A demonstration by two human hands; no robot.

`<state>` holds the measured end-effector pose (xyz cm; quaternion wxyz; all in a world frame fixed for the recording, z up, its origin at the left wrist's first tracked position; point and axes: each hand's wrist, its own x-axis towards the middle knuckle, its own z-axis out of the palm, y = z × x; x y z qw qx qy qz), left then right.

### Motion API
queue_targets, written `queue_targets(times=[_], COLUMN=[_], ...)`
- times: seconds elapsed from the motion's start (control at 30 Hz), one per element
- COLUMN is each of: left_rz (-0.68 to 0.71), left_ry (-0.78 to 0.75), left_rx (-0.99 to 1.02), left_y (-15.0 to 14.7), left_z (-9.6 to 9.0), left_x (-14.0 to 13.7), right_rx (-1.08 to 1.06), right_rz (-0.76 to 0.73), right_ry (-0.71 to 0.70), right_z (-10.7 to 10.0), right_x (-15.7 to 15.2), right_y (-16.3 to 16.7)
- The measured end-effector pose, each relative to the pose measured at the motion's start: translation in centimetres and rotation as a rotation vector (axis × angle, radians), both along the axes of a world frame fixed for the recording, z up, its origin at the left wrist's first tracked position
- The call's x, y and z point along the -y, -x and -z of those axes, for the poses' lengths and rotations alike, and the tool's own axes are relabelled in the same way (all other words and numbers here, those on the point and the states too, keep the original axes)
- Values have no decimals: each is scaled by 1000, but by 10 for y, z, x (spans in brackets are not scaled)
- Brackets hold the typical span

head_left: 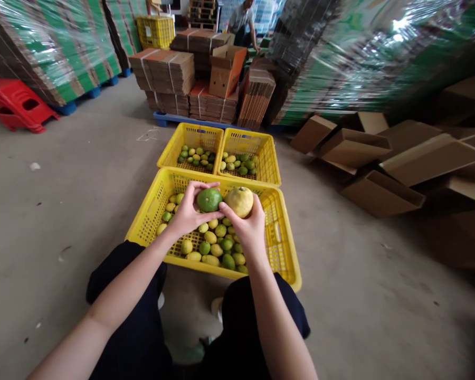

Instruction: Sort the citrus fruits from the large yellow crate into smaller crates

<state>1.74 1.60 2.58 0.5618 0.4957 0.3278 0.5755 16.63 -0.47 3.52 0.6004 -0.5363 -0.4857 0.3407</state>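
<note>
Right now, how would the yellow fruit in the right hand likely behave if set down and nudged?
The yellow fruit would probably roll, given its rounded shape. It's likely firm, as its outline shows no obvious dent in the right hand. In the nearest crate, the other fruits might stop it quickly.

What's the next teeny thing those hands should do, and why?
Maybe reach both hands a little forward, toward the two back crates. The left hand already holds a green fruit and the right hand a yellow one, and those crates show bare floor beside their fruit.
</note>
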Motion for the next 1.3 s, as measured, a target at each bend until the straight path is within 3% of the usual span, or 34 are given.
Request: queue_targets(times=[0.13,0.33,0.63,0.77,0.93,1.13,1.3], left_rz=[-82,-158,-108,-62,-64,63,58], left_ry=[-48,-166,-161,-78,35,350,548], left_rx=[-83,-213,-276,-158,-20,244,361], left_y=[6,17,14,14,14,16,15], left_z=[1,0,-4,-3,-2,-2,-7], left_x=[-4,-10,-6,-6,-10,-14,-16], right_rx=[25,253,330,196,-219,-527,-627], right_rz=[21,93,56,37,-46,-116,-214], right_ry=[-2,-84,-109,0,174,266,299], right_z=[6,15,19,17,9,-1,1], right_x=[-2,-4,-3,-1,0,-3,-6], right_y=[-4,-7,-3,-2,0,-1,-1])
